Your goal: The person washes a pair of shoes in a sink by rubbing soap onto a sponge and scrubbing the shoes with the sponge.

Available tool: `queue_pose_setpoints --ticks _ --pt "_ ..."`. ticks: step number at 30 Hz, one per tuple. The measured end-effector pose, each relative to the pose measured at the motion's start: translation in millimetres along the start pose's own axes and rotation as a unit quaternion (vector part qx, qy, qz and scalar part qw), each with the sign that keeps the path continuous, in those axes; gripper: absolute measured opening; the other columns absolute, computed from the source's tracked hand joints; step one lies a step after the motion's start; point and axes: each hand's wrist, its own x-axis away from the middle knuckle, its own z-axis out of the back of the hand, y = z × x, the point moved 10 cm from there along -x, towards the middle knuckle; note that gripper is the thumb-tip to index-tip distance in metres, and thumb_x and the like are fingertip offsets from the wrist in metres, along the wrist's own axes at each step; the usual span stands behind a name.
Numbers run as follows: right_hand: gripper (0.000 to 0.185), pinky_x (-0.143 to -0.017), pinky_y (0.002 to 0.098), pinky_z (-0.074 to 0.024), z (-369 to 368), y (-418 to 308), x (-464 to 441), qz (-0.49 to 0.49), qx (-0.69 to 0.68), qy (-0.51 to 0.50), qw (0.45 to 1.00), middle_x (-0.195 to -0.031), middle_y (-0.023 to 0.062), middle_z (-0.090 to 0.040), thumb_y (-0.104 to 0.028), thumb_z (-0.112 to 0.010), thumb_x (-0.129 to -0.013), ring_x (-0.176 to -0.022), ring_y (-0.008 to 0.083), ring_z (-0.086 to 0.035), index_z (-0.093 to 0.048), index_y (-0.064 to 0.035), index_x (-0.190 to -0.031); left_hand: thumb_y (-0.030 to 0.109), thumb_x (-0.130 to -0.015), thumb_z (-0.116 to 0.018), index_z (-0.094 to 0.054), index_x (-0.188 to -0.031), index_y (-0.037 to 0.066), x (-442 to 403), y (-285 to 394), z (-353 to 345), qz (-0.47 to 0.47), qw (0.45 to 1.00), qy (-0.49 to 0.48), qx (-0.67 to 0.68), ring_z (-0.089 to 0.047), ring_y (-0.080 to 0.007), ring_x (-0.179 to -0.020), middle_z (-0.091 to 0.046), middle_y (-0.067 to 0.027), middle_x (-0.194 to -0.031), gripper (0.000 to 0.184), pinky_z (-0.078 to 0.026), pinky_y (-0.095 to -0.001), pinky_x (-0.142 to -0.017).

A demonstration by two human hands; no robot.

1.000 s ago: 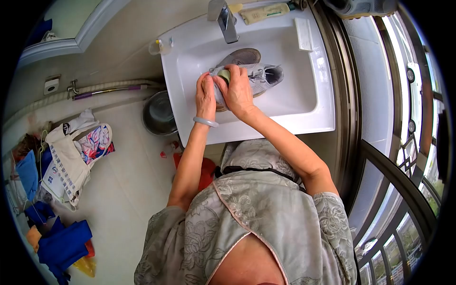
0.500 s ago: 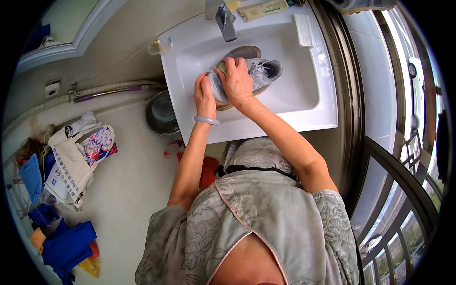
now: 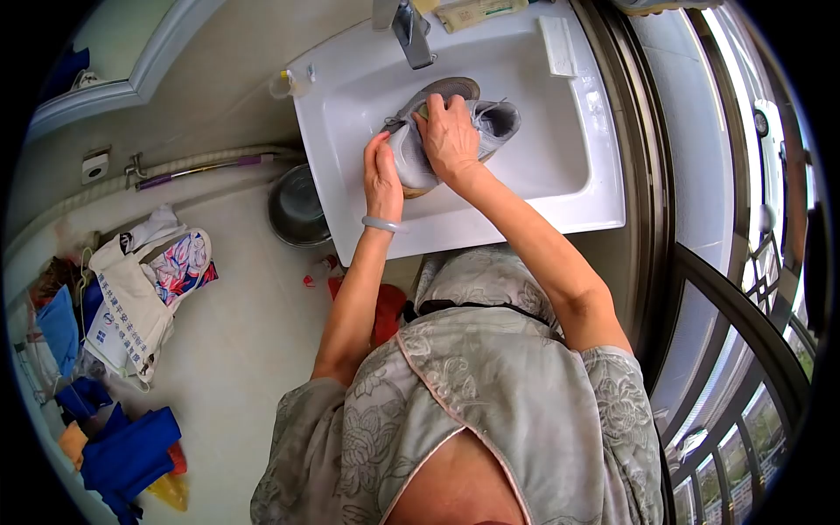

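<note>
A grey lace-up sneaker (image 3: pixel 412 159) lies in the white sink (image 3: pixel 534 188), its toe to the left and its heel opening to the right. My left hand (image 3: pixel 382 178) grips the toe end from the left side, thumb and fingers against the upper. Bent over the sneaker's middle near the laces, my right hand (image 3: pixel 450 140) presses a small pale green thing (image 3: pixel 423 111), mostly hidden under its fingers. A second grey shoe (image 3: pixel 452 87) rests behind the first, partly covered by it and by my right hand.
The metal faucet (image 3: pixel 413 37) hangs over the sink's back. A tube (image 3: pixel 479 13) lies on the back ledge, and a white ribbed piece (image 3: pixel 557 47) sits at the right. Below left stands a metal basin (image 3: pixel 297 206). Bags and cloths (image 3: pixel 131 297) lie at the far left.
My right hand has slid right along the sneaker, from the toe area towards the laces. My left hand stays at the toe, its fingers slightly shifted.
</note>
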Motion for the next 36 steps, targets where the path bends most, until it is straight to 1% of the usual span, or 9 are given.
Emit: queue_pose_setpoints --ticks 5,8,11,19,23,29,32,34,36 --pt "0.034 -0.08 0.053 -0.0497 -19.8 -19.4 43.0 -0.054 -0.208 -0.093 0.972 -0.107 0.0265 -0.056 -0.028 -0.063 -0.094 -0.095 0.0483 -0.059 -0.054 -0.0053 -0.116 0.035 -0.106 -0.035 -0.052 -0.135 0.006 -26.6 -10.8 8.2 0.003 1.0 -0.014 -0.027 -0.048 -0.0225 -0.126 -0.051 -0.0093 -0.135 0.045 -0.04 -0.0339 -0.106" --pt "0.029 -0.076 0.0511 -0.0523 -6.8 -29.6 32.1 -0.028 -0.124 -0.08 0.989 -0.104 0.023 -0.056 -0.029 -0.062 -0.094 -0.095 0.0439 -0.059 -0.055 -0.0075 -0.112 0.035 -0.105 -0.036 -0.054 -0.13 0.003 -19.4 -9.5 3.2 0.094 0.988 0.002 0.12 -0.049 -0.0241 -0.125 -0.054 -0.0117 -0.131 0.045 -0.036 -0.0336 -0.107" --pt "0.023 -0.068 0.0445 -0.0565 -17.5 -4.1 0.9 0.096 0.1 -0.034 0.99 -0.097 0.0167 -0.053 -0.031 -0.061 -0.093 -0.093 0.0356 -0.058 -0.056 -0.0121 -0.105 0.037 -0.105 -0.037 -0.054 -0.131 0.005 -17.0 -14.2 3.0 0.015 0.999 -0.029 0.015 -0.048 -0.0234 -0.126 -0.053 -0.0111 -0.134 0.044 -0.036 -0.0335 -0.107" --pt "0.033 -0.076 0.0492 -0.0537 25.9 -9.6 -45.4 0.045 0.088 -0.021 0.995 -0.103 0.0178 -0.059 -0.028 -0.07 -0.086 -0.099 0.0381 -0.06 -0.056 -0.0075 -0.108 0.036 -0.103 -0.048 -0.05 -0.134 0.005 -26.2 -14.2 7.8 0.031 0.993 -0.08 0.082 -0.048 -0.0224 -0.126 -0.054 -0.0108 -0.134 0.043 -0.036 -0.0334 -0.108" --pt "0.031 -0.078 0.0465 -0.0549 -14.2 -13.1 -19.4 0.076 0.055 -0.115 0.989 -0.103 0.0158 -0.059 -0.03 -0.071 -0.085 -0.1 0.0356 -0.061 -0.062 -0.0077 -0.104 0.01 -0.088 -0.067 -0.051 -0.134 0.006 -21.4 -5.3 2.4 -0.004 0.986 -0.159 0.04 -0.052 -0.0209 -0.124 -0.055 -0.0109 -0.134 0.049 -0.041 -0.0316 -0.104" --pt "0.026 -0.076 0.0444 -0.0532 25.7 66.8 -5.8 0.046 0.171 -0.037 0.984 -0.101 0.0139 -0.059 -0.029 -0.071 -0.086 -0.097 0.0337 -0.059 -0.065 -0.0135 -0.105 0.0 -0.083 -0.065 -0.055 -0.13 0.007 -34.6 -20.0 18.9 -0.052 0.989 -0.11 -0.087 -0.059 -0.0253 -0.116 -0.06 -0.0116 -0.129 0.049 -0.045 -0.0334 -0.102" --pt "0.03 -0.077 0.0463 -0.0528 54.9 82.3 -5.3 -0.042 0.137 0.025 0.989 -0.102 0.0148 -0.06 -0.031 -0.071 -0.086 -0.097 0.0354 -0.06 -0.066 -0.0158 -0.112 0.001 -0.083 -0.066 -0.058 -0.129 0.008 -43.8 -5.8 20.7 -0.112 0.952 -0.096 -0.268 -0.055 -0.031 -0.12 -0.058 -0.0147 -0.13 0.047 -0.043 -0.0366 -0.105" --pt "0.034 -0.082 0.0486 -0.052 64.7 110.1 -4.9 -0.111 0.088 0.022 0.99 -0.107 0.0176 -0.061 -0.035 -0.068 -0.089 -0.101 0.0378 -0.06 -0.066 -0.0152 -0.116 0.005 -0.084 -0.066 -0.06 -0.127 0.007 -40.3 -3.7 15.8 -0.164 0.832 -0.028 -0.529 -0.051 -0.0365 -0.124 -0.058 -0.0168 -0.129 0.044 -0.039 -0.0457 -0.108" --pt "0.033 -0.083 0.0489 -0.0518 72.0 135.7 -1.0 -0.123 0.078 0.025 0.989 -0.11 0.0187 -0.062 -0.036 -0.067 -0.09 -0.103 0.0387 -0.061 -0.067 -0.0146 -0.115 0.014 -0.084 -0.069 -0.061 -0.126 0.008 -42.1 2.0 -6.1 -0.227 0.839 -0.018 -0.494 -0.05 -0.0365 -0.124 -0.058 -0.0162 -0.128 0.043 -0.037 -0.0492 -0.109"
